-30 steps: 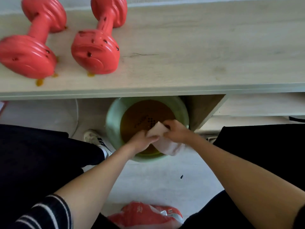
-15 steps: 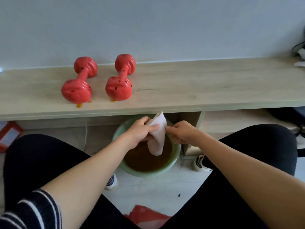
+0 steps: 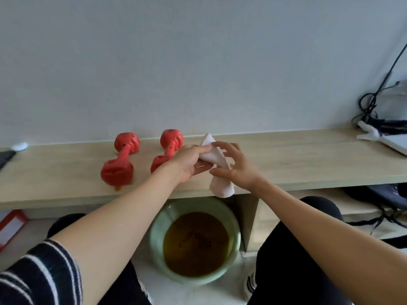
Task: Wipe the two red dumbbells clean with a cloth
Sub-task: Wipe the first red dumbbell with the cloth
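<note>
Two red dumbbells with dark spots lie side by side on the wooden desk point(image 3: 286, 164). The left dumbbell point(image 3: 120, 160) is in full view. My left hand point(image 3: 190, 160) hides the near end of the right dumbbell point(image 3: 171, 143). That hand pinches the upper part of a pale pink cloth point(image 3: 221, 186), which hangs down over the desk's front edge just right of the dumbbells. My right hand point(image 3: 234, 167) is at the cloth's right side with fingers spread, thumb and fingertips touching it.
On the floor between my knees stands a green basin point(image 3: 157, 230) of brown water. An orange-brown drip point(image 3: 117, 188) lies under the left dumbbell. Cables and a white device point(image 3: 374, 135) occupy the desk's right end. A red box point(image 3: 11, 227) is on the floor at the left.
Both hands have lifted the cloth out of the basin to above the desk beside the right dumbbell. The view has tilted up toward the wall.
</note>
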A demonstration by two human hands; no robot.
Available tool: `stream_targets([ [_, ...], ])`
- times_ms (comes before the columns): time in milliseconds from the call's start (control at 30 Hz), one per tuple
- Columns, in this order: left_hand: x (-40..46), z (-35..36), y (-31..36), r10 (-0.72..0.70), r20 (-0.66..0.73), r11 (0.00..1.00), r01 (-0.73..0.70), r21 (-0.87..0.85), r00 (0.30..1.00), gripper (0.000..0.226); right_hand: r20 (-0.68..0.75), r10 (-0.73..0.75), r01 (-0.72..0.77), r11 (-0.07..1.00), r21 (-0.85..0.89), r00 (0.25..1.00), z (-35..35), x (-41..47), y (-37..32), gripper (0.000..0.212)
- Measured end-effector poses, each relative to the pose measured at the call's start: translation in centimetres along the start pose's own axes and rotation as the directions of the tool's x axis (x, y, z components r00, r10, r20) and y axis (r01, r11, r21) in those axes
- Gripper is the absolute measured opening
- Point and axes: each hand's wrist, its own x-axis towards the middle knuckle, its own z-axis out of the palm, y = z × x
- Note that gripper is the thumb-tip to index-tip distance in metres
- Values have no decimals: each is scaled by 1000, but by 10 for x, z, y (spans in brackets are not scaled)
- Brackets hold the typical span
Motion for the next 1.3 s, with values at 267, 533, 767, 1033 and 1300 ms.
stream_targets([
  [267, 41, -18, 42, 1, -25, 1000, -1, 22, 1000, 21, -145, -69, 77, 996, 49, 987, 10, 72, -2, 34],
  [533, 65, -93, 29, 335, -333, 634, 50, 772, 882, 21, -182, 192, -204, 978, -47, 964, 28, 129, 23, 18],
  [767, 63, -113, 1, -122, -367, 510, 375, 774, 922, 99, -157, 253, -277, 948, -157, 955, 39, 153, 30, 21],
  [1033, 74, -112, -1, -77, -352, 500, 341, 796, 933, 46, -168, 39, -115, 873, -474, 985, 29, 161, 20, 18],
  [1300, 75, -126, -3, -54, -333, 538, 309, 784, 941, 54, 123, -315, 299, 607, -736, 941, 88, 178, 4, 20],
])
